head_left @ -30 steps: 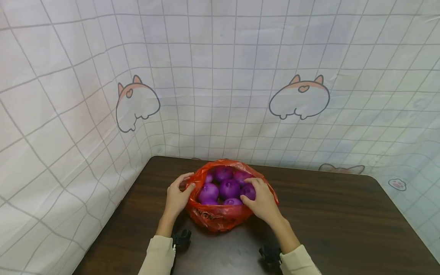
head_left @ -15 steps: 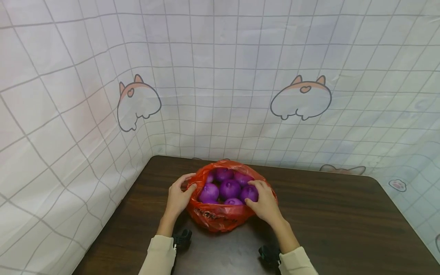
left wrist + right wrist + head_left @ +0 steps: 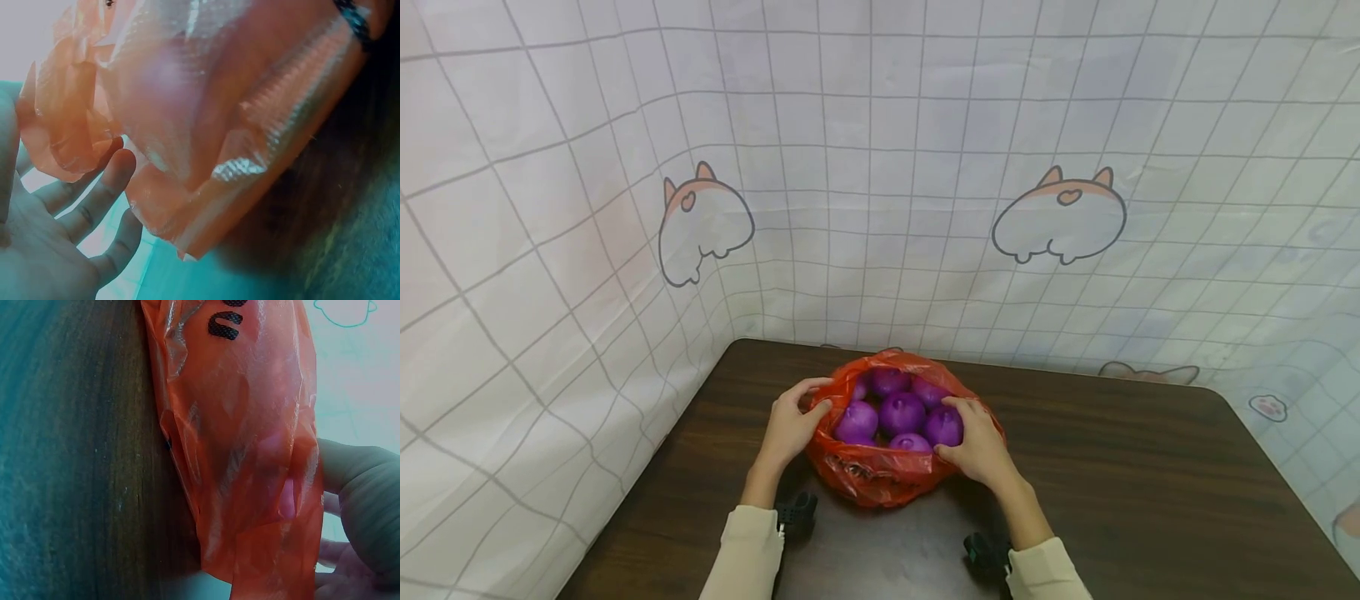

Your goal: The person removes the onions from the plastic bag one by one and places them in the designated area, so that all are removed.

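A red plastic bag sits on the table with its mouth spread wide. Several purple, round onions lie inside it. At the left rim, my left hand holds the bag's edge between thumb and fingers; the left wrist view has its fingers against the thin film. My right hand reaches over the right rim, its thumb and fingers curled about the rightmost onion. In the right wrist view the bag's side hides most of that grip, and the thumb shows above the rim.
The dark wooden table extends right of the bag and in front of it. A white cloth with a grid and cartoon animals hangs behind and along the left side. Black straps with cameras sit at both wrists.
My right hand has shifted slightly right and down, so more of the rightmost onion shows. The left hand keeps its place at the rim. The head view has turned a little.
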`<state>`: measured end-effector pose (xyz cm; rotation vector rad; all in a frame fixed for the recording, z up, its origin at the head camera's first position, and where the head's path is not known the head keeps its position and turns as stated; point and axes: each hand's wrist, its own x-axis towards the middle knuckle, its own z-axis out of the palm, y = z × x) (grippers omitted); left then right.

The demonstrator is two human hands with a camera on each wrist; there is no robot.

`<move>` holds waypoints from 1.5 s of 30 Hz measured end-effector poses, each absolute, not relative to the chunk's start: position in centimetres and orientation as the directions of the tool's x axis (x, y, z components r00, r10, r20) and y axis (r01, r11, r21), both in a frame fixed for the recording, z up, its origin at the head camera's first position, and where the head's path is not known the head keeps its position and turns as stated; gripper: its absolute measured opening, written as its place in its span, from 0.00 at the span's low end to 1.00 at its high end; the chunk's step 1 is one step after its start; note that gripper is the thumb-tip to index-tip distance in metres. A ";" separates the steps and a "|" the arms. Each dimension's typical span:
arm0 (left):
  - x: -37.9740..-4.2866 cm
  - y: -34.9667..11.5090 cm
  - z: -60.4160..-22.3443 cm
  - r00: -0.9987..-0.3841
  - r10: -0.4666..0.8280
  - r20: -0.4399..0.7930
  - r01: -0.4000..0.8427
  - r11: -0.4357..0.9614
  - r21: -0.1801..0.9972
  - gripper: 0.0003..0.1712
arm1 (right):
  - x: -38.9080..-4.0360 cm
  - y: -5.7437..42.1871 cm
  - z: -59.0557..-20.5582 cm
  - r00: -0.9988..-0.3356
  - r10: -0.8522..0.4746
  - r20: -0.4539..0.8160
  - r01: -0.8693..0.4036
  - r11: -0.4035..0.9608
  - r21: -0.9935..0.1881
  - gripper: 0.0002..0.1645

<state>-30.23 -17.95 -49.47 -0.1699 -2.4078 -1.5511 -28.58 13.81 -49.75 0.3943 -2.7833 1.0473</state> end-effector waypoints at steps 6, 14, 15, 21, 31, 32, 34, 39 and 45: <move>-30.2 -17.8 -49.5 -0.966 -0.034 0.256 0.218 0.424 0.879 0.17 | -28.6 14.0 -49.8 -0.960 -0.189 0.209 -0.279 0.728 -0.626 0.45; -30.1 -17.9 -49.5 -0.963 -0.042 0.266 0.225 0.421 0.879 0.18 | -28.4 14.2 -48.8 -0.959 -0.178 0.220 -0.279 0.722 -0.633 0.45; -30.1 -17.9 -49.5 -0.963 -0.044 0.267 0.224 0.422 0.879 0.17 | -28.3 14.2 -48.5 -0.958 -0.179 0.225 -0.284 0.718 -0.636 0.44; -30.2 -18.1 -49.4 -0.962 -0.052 0.267 0.221 0.425 0.878 0.17 | -27.9 14.2 -47.2 -0.942 -0.189 0.276 -0.327 0.693 -0.642 0.42; -30.4 -18.4 -49.5 -0.961 -0.059 0.269 0.220 0.420 0.880 0.17 | -27.3 15.0 -45.3 -0.894 -0.210 0.397 -0.439 0.595 -0.674 0.39; -30.4 -18.4 -49.5 -0.962 -0.061 0.267 0.218 0.417 0.882 0.17 | -27.3 15.1 -45.2 -0.889 -0.210 0.408 -0.448 0.585 -0.676 0.39; -30.4 -18.5 -49.6 -0.963 -0.061 0.264 0.217 0.413 0.885 0.17 | -27.2 15.4 -44.9 -0.879 -0.207 0.430 -0.465 0.575 -0.674 0.40; -30.4 -18.5 -49.7 -0.966 -0.056 0.251 0.208 0.407 0.890 0.17 | -27.1 16.1 -44.4 -0.854 -0.191 0.484 -0.499 0.562 -0.660 0.40; -30.3 -18.4 -49.4 -0.969 -0.050 0.243 0.205 0.391 0.897 0.17 | -27.0 17.2 -43.9 -0.839 -0.165 0.518 -0.514 0.552 -0.657 0.40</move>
